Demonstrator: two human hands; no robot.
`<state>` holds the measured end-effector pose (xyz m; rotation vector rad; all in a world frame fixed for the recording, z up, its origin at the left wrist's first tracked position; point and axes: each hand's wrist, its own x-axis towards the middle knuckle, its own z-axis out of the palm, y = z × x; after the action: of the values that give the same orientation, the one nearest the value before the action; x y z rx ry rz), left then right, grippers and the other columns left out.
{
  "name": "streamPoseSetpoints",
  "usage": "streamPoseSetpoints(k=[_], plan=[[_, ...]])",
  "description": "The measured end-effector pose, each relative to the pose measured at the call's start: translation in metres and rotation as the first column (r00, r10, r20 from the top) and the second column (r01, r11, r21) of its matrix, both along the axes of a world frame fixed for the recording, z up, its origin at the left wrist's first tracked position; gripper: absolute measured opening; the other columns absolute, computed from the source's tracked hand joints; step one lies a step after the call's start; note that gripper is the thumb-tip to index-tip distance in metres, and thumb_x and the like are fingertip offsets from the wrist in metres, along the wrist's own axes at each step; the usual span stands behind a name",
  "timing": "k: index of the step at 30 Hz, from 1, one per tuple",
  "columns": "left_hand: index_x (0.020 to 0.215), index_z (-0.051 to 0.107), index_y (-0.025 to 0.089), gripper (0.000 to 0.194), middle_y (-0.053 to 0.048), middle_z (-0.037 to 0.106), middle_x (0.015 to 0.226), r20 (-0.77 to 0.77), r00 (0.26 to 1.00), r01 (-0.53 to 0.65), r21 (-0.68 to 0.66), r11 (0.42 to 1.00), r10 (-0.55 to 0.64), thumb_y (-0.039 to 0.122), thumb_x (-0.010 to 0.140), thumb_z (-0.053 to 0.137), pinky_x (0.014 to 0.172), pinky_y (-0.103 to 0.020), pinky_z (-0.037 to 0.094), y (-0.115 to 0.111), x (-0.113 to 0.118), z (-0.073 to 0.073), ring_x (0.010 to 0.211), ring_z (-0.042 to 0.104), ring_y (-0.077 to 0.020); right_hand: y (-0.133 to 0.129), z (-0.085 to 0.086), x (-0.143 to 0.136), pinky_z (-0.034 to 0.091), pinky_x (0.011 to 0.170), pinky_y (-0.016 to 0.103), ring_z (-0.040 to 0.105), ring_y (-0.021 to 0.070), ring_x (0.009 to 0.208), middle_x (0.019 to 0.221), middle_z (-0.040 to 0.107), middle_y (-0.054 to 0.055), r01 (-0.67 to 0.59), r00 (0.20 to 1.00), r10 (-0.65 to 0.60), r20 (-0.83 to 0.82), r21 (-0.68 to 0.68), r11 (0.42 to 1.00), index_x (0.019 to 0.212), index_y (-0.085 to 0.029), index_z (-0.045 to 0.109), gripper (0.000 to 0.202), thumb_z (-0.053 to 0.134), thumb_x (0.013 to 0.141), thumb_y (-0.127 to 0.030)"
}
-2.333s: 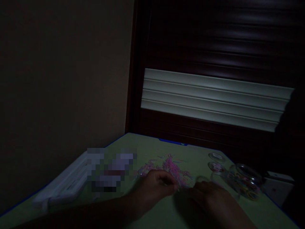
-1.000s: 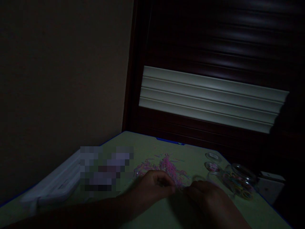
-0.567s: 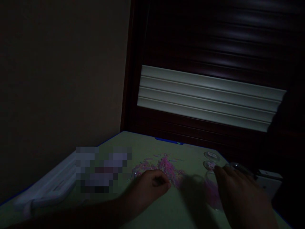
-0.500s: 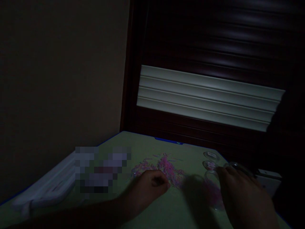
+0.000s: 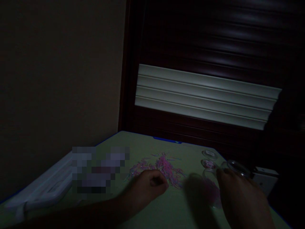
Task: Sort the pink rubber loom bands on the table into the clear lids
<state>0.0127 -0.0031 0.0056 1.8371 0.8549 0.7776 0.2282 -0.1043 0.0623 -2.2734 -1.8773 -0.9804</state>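
Note:
The room is very dim. A pile of small pink loom bands [image 5: 164, 167] lies on a green table [image 5: 147, 146]. My left hand [image 5: 149, 184] rests loosely curled at the near edge of the pile; whether it pinches a band cannot be seen. My right hand [image 5: 240, 197] hovers at the right, fingers spread, over a clear container with pink contents [image 5: 211, 190] and close to a clear jar [image 5: 235, 168]. Whether it grips anything is not visible.
Two small round clear lids or cups [image 5: 209, 155] sit at the far right of the table. A white plastic case [image 5: 45, 187] lies at the left edge beside a blurred patch. A wall and a dark slatted panel stand behind.
My right hand left the pink pile beside my left hand and moved right, over the clear containers. My left hand stayed at the pile. The camera view drifted slightly.

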Motion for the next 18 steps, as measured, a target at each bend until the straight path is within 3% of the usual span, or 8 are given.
streamPoseSetpoints(k=[10,18], plan=[[0.074,0.061,0.015,0.018,-0.001,0.061,0.072,-0.035,0.999,0.002,0.031,1.0,-0.001,0.032,0.073,0.055,0.062,-0.024,0.04,0.0014,-0.0006,-0.0013,0.071,0.055,-0.0153,0.0005,-0.0043,-0.0002,0.042,0.055,0.039,0.062,0.0282,0.066,0.074,0.065,0.013,-0.078,0.997,0.078,-0.013,0.006,0.997,0.074,-0.016,0.061,0.032,0.036,0.069,0.004],[0.075,0.061,0.015,0.018,-0.001,0.06,0.071,-0.024,0.999,0.033,0.065,0.997,-0.032,0.031,0.074,0.056,0.062,-0.023,0.04,0.005,-0.0016,-0.0084,0.069,0.055,-0.0145,0.0063,-0.0072,-0.0007,0.044,0.055,0.037,0.062,0.026,0.069,0.085,0.065,0.015,-0.137,0.991,0.137,0.006,0.012,0.991,0.094,-0.014,0.061,0.033,0.038,0.073,-0.001]])
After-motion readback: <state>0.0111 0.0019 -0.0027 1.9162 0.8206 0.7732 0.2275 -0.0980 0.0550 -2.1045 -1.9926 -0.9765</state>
